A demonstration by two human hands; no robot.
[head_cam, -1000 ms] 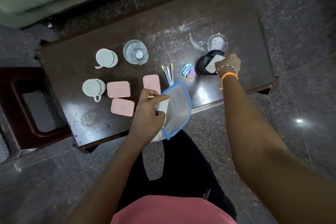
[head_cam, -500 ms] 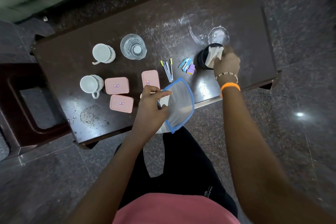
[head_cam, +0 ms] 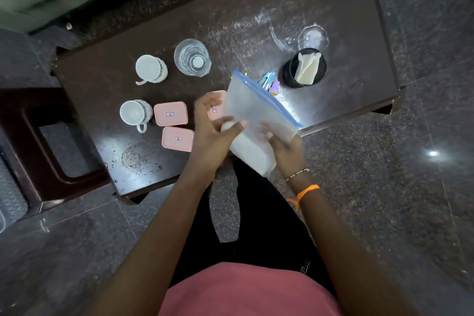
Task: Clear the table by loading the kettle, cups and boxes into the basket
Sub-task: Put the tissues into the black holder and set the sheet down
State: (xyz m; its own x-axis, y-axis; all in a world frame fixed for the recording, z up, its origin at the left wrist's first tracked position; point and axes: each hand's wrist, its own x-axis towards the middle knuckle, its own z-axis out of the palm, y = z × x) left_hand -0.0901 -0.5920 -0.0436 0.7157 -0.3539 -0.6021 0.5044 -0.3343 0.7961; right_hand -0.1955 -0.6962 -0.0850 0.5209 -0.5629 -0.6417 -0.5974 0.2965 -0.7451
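Both hands hold a clear zip pouch [head_cam: 259, 113] with a blue edge over the table's near edge; white paper shows in its lower end. My left hand [head_cam: 213, 131] grips its left side, my right hand [head_cam: 284, 151] its lower right. Two white cups [head_cam: 150, 69] [head_cam: 134, 113] stand at the left of the dark table [head_cam: 256, 2]. Two pink boxes [head_cam: 170, 113] [head_cam: 177, 138] lie beside the nearer cup. A third pink box [head_cam: 214, 108] is partly hidden behind my left hand. No kettle or basket is in view.
A clear glass [head_cam: 192, 58] stands right of the far cup. A black round holder [head_cam: 305, 68] with white paper in it stands at the right, a clear lid [head_cam: 313, 36] behind it. Small coloured items [head_cam: 269, 82] lie behind the pouch. A dark stool [head_cam: 48, 141] stands left.
My right hand has left the black holder, with the white paper still in it, and come back to grip the pouch. The pouch has swung up and spread between both hands.
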